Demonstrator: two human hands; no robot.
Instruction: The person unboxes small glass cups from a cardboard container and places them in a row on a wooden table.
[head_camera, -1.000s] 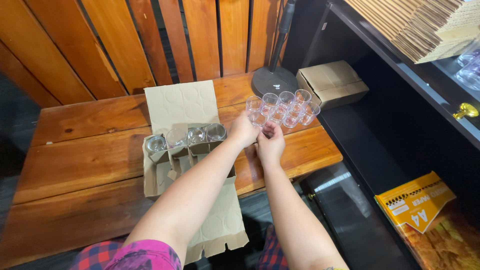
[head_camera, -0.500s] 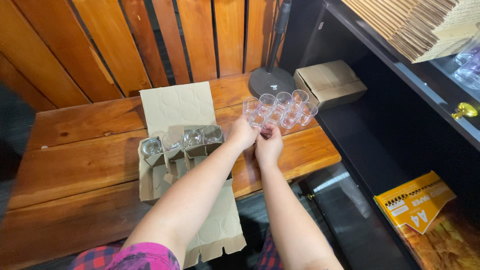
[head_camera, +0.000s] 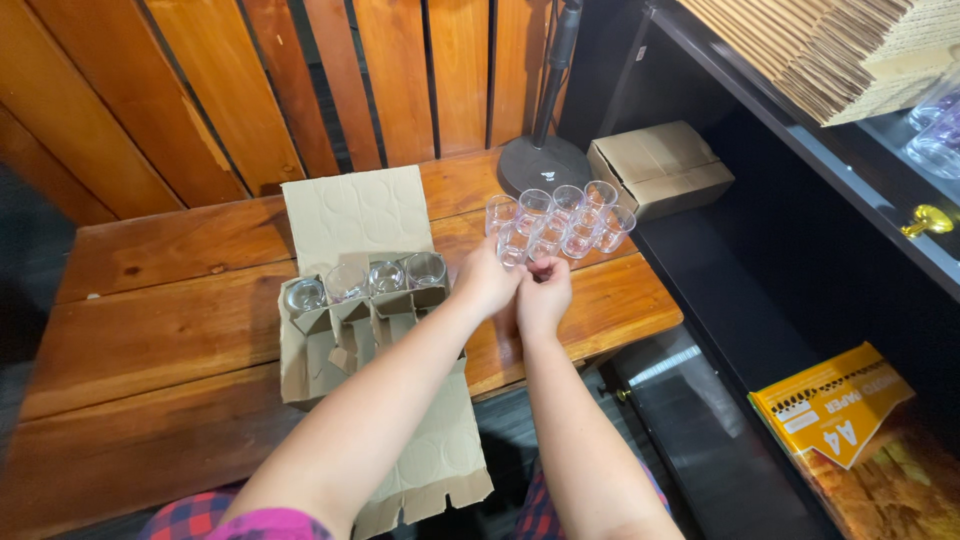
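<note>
On my feed, item by item. Left hand (head_camera: 487, 283): fingers curled, resting at the near edge of the cluster of clear glasses (head_camera: 556, 220); whether its grip has closed on a glass I cannot tell. Right hand (head_camera: 543, 295): just beside the left, fingertips pinched together at the same near edge; I cannot tell what, if anything, that grip holds. The glasses stand upright, packed close together, on the far right part of the wooden surface (head_camera: 150, 330).

Left of the hands I see an opened cardboard box (head_camera: 350, 215) lying flat, with a divider insert (head_camera: 340, 340); four glasses in the insert (head_camera: 365, 280) sit in a row along its far cells. Behind the cluster: a round black stand base (head_camera: 545, 165), and a small closed carton (head_camera: 660, 165) beside it.
</note>
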